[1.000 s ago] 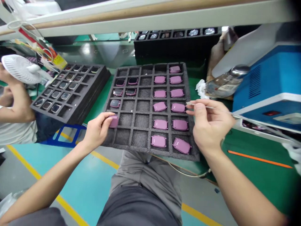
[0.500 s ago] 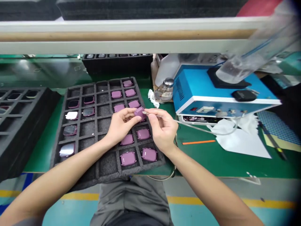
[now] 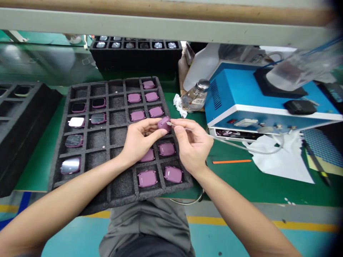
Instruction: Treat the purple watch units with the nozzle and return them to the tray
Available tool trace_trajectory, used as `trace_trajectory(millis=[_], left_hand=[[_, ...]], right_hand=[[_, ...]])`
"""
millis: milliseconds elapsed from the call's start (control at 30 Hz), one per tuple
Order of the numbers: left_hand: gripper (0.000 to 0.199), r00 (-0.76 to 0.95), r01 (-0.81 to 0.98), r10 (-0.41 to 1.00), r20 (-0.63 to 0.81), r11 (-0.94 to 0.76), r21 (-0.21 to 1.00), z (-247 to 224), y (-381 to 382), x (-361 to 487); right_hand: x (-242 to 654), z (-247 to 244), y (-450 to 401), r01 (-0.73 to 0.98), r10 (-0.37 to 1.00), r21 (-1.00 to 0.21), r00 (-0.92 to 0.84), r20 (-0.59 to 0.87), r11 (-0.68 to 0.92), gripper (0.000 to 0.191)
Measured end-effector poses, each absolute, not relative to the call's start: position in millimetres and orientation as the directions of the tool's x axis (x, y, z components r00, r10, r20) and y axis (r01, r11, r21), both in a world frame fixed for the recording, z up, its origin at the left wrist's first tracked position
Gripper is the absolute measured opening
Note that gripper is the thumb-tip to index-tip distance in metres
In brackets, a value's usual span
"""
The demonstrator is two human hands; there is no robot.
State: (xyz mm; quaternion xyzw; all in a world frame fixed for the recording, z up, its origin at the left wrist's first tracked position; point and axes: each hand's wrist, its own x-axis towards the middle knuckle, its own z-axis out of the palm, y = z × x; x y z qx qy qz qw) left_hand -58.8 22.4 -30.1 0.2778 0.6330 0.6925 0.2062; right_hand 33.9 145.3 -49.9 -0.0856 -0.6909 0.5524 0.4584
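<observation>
Above the right part of a dark foam tray (image 3: 122, 189), my left hand (image 3: 140, 139) pinches a purple watch case (image 3: 163, 124) between thumb and fingers. My right hand (image 3: 194, 144) is closed on a thin cable with a small light tip (image 3: 169, 123), which meets the side of the case. From that hand the cable runs right towards the blue box. Purple cases, such as one at the tray's front (image 3: 147, 178), lie in the right columns. Cases with dark or shiny screens (image 3: 70, 166) sit in the left columns.
A blue box (image 3: 227, 96) stands at the right, with a glass bottle (image 3: 196, 95) beside it. An orange stick (image 3: 232, 161) and white paper (image 3: 284, 164) lie in front. More foam trays stand left (image 3: 29, 132) and behind (image 3: 136, 59). A shelf beam (image 3: 160, 26) crosses above.
The view has shifted, with the blue box now further right and the tray behind showing more. The case in my left hand has turned; both hands keep their holds.
</observation>
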Motion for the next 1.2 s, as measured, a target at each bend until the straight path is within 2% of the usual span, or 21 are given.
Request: trace_trajectory(millis=[767, 1200], left_hand=[[0.035, -0.75, 0.087, 0.643, 0.153, -0.134, 0.987, -32, 22, -60], [0.039, -0.793, 0.208, 0.587, 0.159, 0.016, 0.978, -23, 23, -64]], right_hand=[[33, -51, 146, -0.391, 0.618, -0.836, -0.563, 0.548, 0.386, 0.01], [25, -47, 149, -0.459, 0.61, -0.823, -0.561, 0.56, 0.334, 0.009]])
